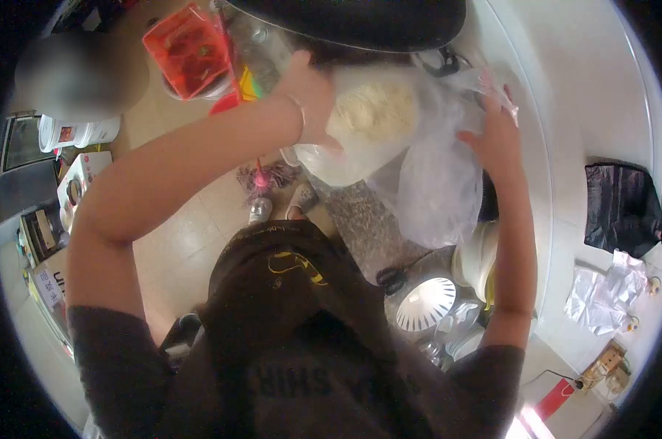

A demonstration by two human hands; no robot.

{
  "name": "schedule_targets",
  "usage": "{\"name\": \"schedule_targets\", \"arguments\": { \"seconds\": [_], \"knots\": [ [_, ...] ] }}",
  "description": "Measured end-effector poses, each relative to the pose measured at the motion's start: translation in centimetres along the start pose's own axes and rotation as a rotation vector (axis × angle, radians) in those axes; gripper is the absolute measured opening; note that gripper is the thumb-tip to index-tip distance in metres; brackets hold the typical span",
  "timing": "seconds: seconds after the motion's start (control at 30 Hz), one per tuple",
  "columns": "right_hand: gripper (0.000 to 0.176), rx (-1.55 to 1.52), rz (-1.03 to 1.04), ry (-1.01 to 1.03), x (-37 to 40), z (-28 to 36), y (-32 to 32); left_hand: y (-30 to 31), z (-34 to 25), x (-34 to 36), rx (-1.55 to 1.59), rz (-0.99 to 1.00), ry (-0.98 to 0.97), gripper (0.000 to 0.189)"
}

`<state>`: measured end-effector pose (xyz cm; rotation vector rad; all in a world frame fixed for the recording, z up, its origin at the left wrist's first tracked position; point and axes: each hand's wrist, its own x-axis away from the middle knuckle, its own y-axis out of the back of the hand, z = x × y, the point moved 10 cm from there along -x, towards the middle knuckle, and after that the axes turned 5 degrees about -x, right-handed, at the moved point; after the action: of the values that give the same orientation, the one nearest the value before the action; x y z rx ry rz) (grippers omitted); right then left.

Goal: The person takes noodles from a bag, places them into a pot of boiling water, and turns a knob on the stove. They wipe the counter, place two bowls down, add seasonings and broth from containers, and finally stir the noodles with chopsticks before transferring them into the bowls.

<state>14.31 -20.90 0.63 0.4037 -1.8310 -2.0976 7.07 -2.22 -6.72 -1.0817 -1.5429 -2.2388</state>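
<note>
A pale, floury or doughy mass (375, 110) lies in a white bowl (338, 170), with clear plastic around part of it. My left hand (312, 101) grips the bowl's left side, its thumb at the near edge; some of its fingertips are hidden. At the right, my right hand (492, 135) is closed on the upper edge of a clear plastic bag (444, 179). The bag hangs loose and crumpled beside the bowl. A large black pan (360, 22) is just beyond both hands.
A speckled counter (371, 223) lies below the bowl. Nearer me are a white fluted dish (426, 304) and stacked dishes. A red basket (188, 51) stands at the upper left, a white bucket (82, 133) farther left. A black plastic bag (622, 208) is at the right.
</note>
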Motion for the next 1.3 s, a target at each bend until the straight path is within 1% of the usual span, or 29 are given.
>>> {"name": "schedule_targets", "arguments": {
  "seconds": [0.07, 0.1, 0.17, 0.2, 0.23, 0.27, 0.3, 0.37, 0.4, 0.47, 0.5, 0.53, 0.57, 0.6, 0.67, 0.7, 0.73, 0.8, 0.87, 0.9, 0.93, 0.97, 1.03, 1.07, 1.13, 1.17, 1.23, 1.27, 1.3],
  "knots": [
    [0.041, -0.132, -0.039, 0.090, 0.9, 2.5, 1.2, 0.5, 0.6, -0.1, -0.019, -0.130, 0.051, 0.111],
    [0.041, -0.127, -0.053, 0.093, 1.4, 3.1, 1.7, -0.1, 0.1, -0.9, -0.025, -0.142, 0.058, 0.111],
    [0.017, -0.432, 0.132, 0.162, 2.5, 7.2, 0.1, 0.8, -0.3, -0.4, 0.005, -0.487, 0.050, 0.096],
    [0.012, -0.506, 0.096, 0.209, 2.1, 8.6, -0.4, 1.2, -0.4, -0.2, 0.006, -0.485, 0.050, 0.096],
    [0.009, -0.581, 0.055, 0.258, 1.2, 9.5, -1.4, 1.2, -0.6, -0.2, 0.008, -0.412, 0.047, 0.103],
    [0.012, -0.454, 0.156, 0.237, -0.4, 9.4, -4.6, 1.4, -0.7, -0.3, 0.004, -0.347, 0.049, 0.110],
    [0.015, -0.316, 0.253, 0.214, -2.1, 8.6, -8.2, 2.1, -0.8, -0.2, 0.001, -0.363, 0.057, 0.110],
    [0.020, -0.059, 0.002, 0.331, -4.7, 7.2, -12.4, 1.3, -0.7, -0.2, 0.002, -0.214, 0.080, 0.106],
    [0.020, -0.057, -0.014, 0.343, -5.3, 6.7, -13.5, 1.3, -0.6, 0.1, -0.003, -0.223, 0.097, 0.106],
    [0.028, 0.041, -0.460, 0.447, -5.7, 7.0, -11.3, 1.5, -0.8, 0.5, 0.046, -0.326, 0.104, 0.100],
    [0.028, 0.041, -0.471, 0.464, -6.5, 6.9, -12.2, 1.0, -0.7, 0.4, 0.047, -0.332, 0.123, 0.100],
    [0.031, 0.115, -0.103, 0.312, -8.9, 5.6, -16.5, 1.0, -0.7, 0.4, 0.082, -0.395, 0.124, 0.097],
    [0.033, 0.149, 0.075, 0.239, -9.8, 4.6, -19.0, 1.1, -0.8, 0.4, 0.115, -0.457, 0.124, 0.095],
    [0.034, 0.191, 0.253, 0.167, -10.2, 3.9, -21.0, 0.7, -0.8, 0.1, 0.192, -0.427, 0.118, 0.091],
    [0.047, 0.109, 0.200, 0.188, -11.3, 4.0, -20.6, 0.8, -0.8, 0.1, 0.226, -0.448, 0.133, 0.089],
    [0.047, 0.115, 0.187, 0.201, -11.7, 4.5, -19.7, 0.8, -0.9, 0.2, 0.258, -0.463, 0.130, 0.086],
    [0.043, 0.137, 0.268, 0.205, -11.9, 4.7, -19.6, 0.6, -0.8, 0.3, 0.288, -0.486, 0.146, 0.080],
    [0.042, 0.166, 0.346, 0.222, -12.0, 5.3, -18.7, 0.3, -0.4, 0.3, 0.295, -0.482, 0.172, 0.078],
    [0.042, 0.266, 0.505, 0.297, -10.9, 5.6, -19.7, -0.1, 0.0, 0.7, 0.300, -0.469, 0.193, 0.076],
    [0.042, 0.301, 0.555, 0.327, -10.1, 5.6, -20.3, -0.2, 0.2, 1.0, 0.314, -0.471, 0.194, 0.068],
    [0.043, 0.057, 0.299, 0.226, -10.3, 4.6, -19.3, -0.2, 0.2, 1.1, 0.334, -0.476, 0.196, 0.060],
    [0.043, -0.186, 0.047, 0.123, -10.5, 2.7, -18.4, -0.1, 0.3, 1.1, 0.345, -0.479, 0.207, 0.060],
    [0.044, -0.136, 0.091, 0.156, -11.1, 2.9, -19.8, 1.1, -0.9, 1.2, 0.316, -0.573, 0.149, 0.039],
    [0.045, -0.093, 0.144, 0.171, -11.2, 2.7, -20.7, 1.2, -1.5, 1.2, 0.325, -0.573, 0.154, 0.039],
    [0.047, -0.048, 0.191, 0.182, -11.4, 3.0, -20.6, 3.8, -3.3, 2.8, 0.419, -0.907, 0.053, 0.021],
    [0.048, -0.036, 0.208, 0.186, -11.4, 3.0, -20.4, 4.0, -3.6, 2.4, 0.420, -0.912, 0.053, 0.021],
    [0.050, -0.022, 0.225, 0.186, -11.3, 3.0, -19.9, 3.2, -5.4, 0.4, 0.642, -0.771, -0.143, 0.016],
    [0.051, -0.023, 0.237, 0.183, -11.1, 2.9, -19.6, 2.9, -5.4, -0.4, 0.639, -0.771, -0.148, 0.016],
    [0.052, -0.034, 0.249, 0.180, -10.6, 2.8, -19.2, 1.7, -4.8, -2.3, 0.718, -0.670, -0.118, 0.017]
  ]
}}
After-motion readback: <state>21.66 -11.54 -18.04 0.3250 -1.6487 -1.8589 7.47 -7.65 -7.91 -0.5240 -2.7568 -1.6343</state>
